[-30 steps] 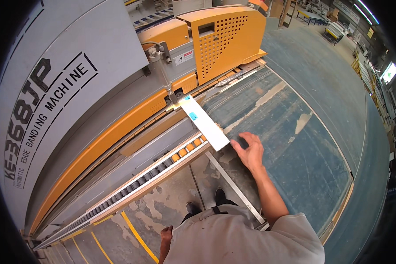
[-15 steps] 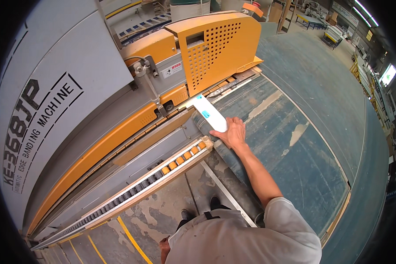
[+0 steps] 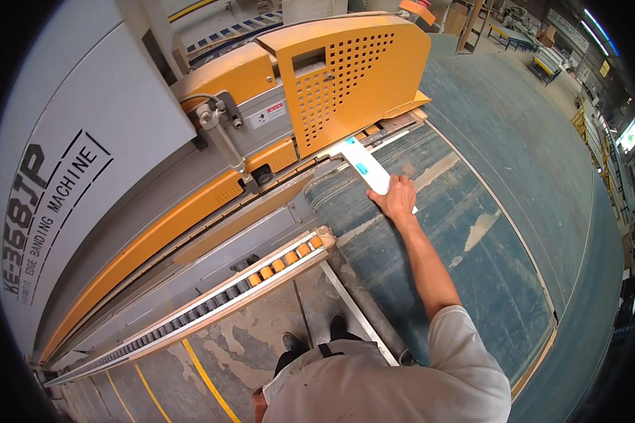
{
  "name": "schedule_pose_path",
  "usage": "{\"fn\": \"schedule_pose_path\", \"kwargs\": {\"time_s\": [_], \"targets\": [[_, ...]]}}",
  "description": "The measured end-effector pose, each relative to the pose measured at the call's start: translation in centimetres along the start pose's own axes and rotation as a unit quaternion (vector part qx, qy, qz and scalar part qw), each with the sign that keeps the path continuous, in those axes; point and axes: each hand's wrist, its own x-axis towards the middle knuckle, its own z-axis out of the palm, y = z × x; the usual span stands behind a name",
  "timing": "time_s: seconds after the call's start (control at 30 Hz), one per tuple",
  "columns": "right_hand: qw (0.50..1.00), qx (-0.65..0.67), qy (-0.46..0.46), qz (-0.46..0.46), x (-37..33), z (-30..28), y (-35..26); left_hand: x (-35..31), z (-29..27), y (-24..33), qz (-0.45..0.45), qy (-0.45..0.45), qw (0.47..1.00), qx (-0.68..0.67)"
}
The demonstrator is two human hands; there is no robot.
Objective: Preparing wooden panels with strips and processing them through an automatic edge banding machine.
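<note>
A narrow white board with blue patches lies slantwise at the edge of the dark green belt. Its far end sits beside the perforated yellow guard of a large machine. My right hand grips the board's near end, thumb along the left side and fingers over the top and right side. A small corner of the board shows past the hand. Down beside my body, my left hand shows only in part at the lower edge, away from the board; its fingers are mostly hidden.
The grey machine housing fills the left. A roller rail with black and yellow rollers runs from lower left up to the belt's corner. A metal cylinder stands before the guard. Yellow lines mark the floor below.
My right hand and the white board have moved to the right along the guard, onto the belt. The view has shifted slightly. My left hand stays low beside my body.
</note>
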Motion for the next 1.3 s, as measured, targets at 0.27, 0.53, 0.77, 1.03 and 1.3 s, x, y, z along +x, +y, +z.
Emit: {"fn": "schedule_pose_path", "kwargs": {"time_s": [0.27, 0.53, 0.77, 1.03, 1.3], "targets": [[0.999, -0.018, 0.032, -0.017, 3.7, -0.4, 4.3, -0.9, -0.4, 0.9, 0.013, 0.011, 1.0, 0.014], [0.999, -0.025, 0.04, 0.008, 7.3, -1.2, 8.3, -1.3, -0.8, 1.4, 0.036, 0.036, 0.999, 0.017], [0.991, -0.042, 0.079, 0.098, 7.6, -3.5, 12.9, -1.4, -1.0, 3.0, 0.018, 0.042, 0.998, 0.053], [0.988, -0.051, 0.115, 0.09, -3.2, -9.2, 18.3, -1.1, -2.9, 12.0, 0.196, -0.048, 0.972, -0.12], [0.993, 0.045, 0.106, -0.019, -15.1, -14.9, 14.2, -5.2, -6.2, 35.2, 0.404, -0.062, 0.901, -0.145]]}}
